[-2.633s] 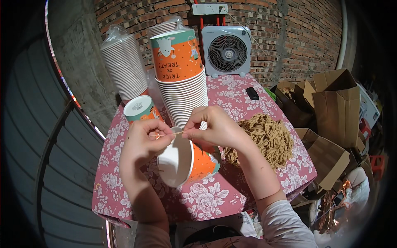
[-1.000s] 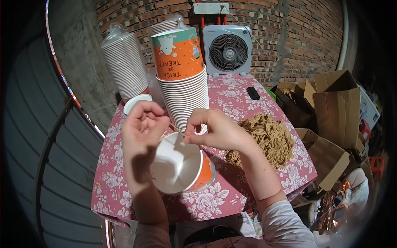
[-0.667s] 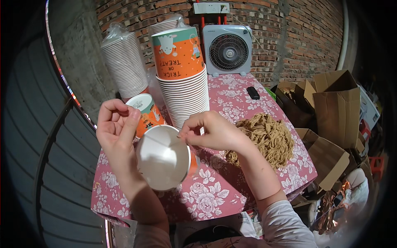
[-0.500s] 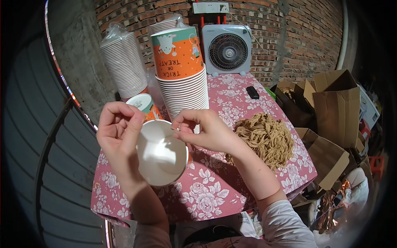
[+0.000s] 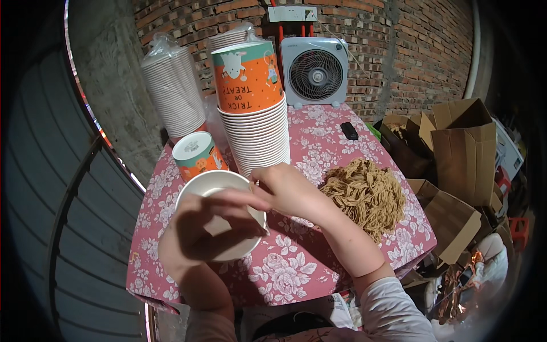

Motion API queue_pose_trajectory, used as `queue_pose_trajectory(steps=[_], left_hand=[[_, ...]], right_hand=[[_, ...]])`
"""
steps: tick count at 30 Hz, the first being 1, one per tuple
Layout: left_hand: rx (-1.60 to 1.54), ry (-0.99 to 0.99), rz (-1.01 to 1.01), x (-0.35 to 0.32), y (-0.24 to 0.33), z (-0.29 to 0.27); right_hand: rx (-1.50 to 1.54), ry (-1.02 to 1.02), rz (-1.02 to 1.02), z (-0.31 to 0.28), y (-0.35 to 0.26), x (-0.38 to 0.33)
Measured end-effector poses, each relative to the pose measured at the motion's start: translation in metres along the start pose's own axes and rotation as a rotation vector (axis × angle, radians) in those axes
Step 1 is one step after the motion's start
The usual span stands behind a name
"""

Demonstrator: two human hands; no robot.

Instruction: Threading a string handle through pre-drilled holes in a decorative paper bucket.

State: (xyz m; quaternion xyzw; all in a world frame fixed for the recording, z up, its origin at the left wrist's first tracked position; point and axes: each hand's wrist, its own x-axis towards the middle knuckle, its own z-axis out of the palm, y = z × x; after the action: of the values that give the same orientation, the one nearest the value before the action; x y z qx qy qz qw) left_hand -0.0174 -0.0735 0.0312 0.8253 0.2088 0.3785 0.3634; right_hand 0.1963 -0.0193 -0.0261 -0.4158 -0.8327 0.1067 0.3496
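A white-lined paper bucket (image 5: 191, 188) stands mouth up near the middle of the table. Across its mouth lies my left hand (image 5: 222, 214), smeared by motion, with fingertips reaching toward the right side of the rim. My right hand (image 5: 288, 191) is closed at the bucket's upper right rim, fingertips bent down. Whatever those fingers pinch is hidden. Just behind stands an upside-down orange and green bucket (image 5: 196, 155). A tall stack of nested paper buckets (image 5: 256, 134) rises behind my right hand, topped by an orange one. To the right lies a heap of tan cord (image 5: 367, 194).
A plastic-wrapped bucket stack (image 5: 174, 85) stands at the back left. A grey box fan (image 5: 316, 74) sits at the table's far edge, a small black object (image 5: 348, 131) nearer. Open cardboard boxes (image 5: 464, 154) crowd the right side. The tablecloth (image 5: 282, 271) is pink and floral.
My left hand has swung from the bucket's upper left rim rightward and down across its mouth. My right hand has shifted slightly down. The bucket behind is now less covered.
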Motion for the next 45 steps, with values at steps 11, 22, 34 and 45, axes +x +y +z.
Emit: queue_pose_trajectory(steps=[11,22,34,45], left_hand=[[0.408,0.785,0.001,-0.003,-0.013,-0.024],[0.2,0.525,-0.228,-0.016,-0.038,-0.05],[-0.239,0.7,0.138,0.002,-0.049,-0.053],[0.491,1.095,-0.108,0.023,-0.17,-0.099]], right_hand=[[-0.123,0.589,-0.151,-0.01,0.001,0.004],[-0.339,0.938,-0.448,-0.013,0.014,0.003],[-0.151,0.897,-0.483,-0.018,0.007,0.009],[0.007,0.966,-0.382,-0.039,0.002,0.001]])
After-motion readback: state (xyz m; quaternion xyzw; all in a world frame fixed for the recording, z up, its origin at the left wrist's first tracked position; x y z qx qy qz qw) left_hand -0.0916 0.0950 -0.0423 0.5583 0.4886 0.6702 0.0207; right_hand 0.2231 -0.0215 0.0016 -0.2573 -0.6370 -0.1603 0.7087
